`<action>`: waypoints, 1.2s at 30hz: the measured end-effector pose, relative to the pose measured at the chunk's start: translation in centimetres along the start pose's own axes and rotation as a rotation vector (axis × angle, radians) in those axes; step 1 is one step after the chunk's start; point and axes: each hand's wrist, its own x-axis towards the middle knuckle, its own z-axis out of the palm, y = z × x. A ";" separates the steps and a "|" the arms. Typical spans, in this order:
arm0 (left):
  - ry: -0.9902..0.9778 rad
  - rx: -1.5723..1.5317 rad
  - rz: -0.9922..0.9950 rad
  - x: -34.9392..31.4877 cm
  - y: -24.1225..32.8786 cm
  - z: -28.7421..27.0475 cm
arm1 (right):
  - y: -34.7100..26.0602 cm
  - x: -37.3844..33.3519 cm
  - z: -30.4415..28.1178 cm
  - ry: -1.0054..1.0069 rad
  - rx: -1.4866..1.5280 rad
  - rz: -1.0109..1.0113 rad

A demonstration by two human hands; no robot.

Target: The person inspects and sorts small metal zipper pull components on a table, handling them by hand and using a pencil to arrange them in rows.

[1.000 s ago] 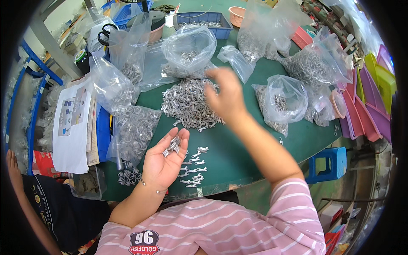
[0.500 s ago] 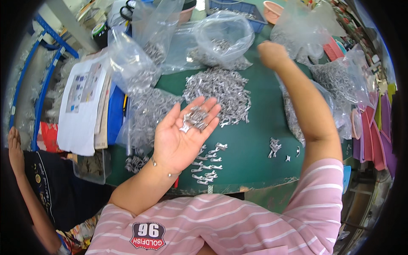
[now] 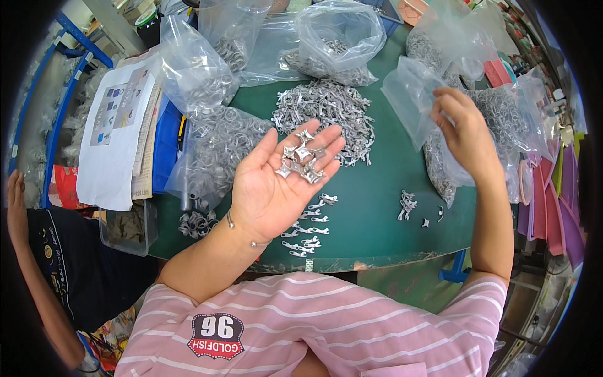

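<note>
My left hand is held palm up over the table, fingers spread, with several small silver star-shaped metal pieces lying on the palm and fingers. Beyond it lies a heap of silver zipper pulls, partly hidden by my fingertips. Several more zipper pulls are set out in short rows nearer the table edge. My right hand is raised at the mouth of a clear plastic bag of metal parts. Its fingers are half curled and apart, and I see nothing between them.
Clear bags of metal rings stand on the left beside papers and a blue bin. An open bag sits at the back. A few zipper pulls lie at right. Another person's arm shows far left.
My right hand has come back from beyond the bag, moved right, and its fingers have loosened from a fist. The bag's plastic now spreads out leftward. My left hand still holds the metal pieces.
</note>
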 end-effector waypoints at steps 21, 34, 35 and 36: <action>0.024 0.018 -0.001 -0.9 0.2 -0.4 | -4.5 -1.7 2.4 -0.084 -0.120 -0.027; 0.039 0.153 -0.071 1.9 -0.7 2.8 | -5.4 -2.0 2.5 -0.073 -0.222 -0.128; 0.047 0.215 -0.092 2.7 -1.1 3.6 | -5.5 -2.1 2.6 -0.083 -0.200 -0.124; 0.064 0.253 -0.089 3.8 -1.6 4.1 | -5.6 -2.1 2.5 -0.107 -0.179 -0.125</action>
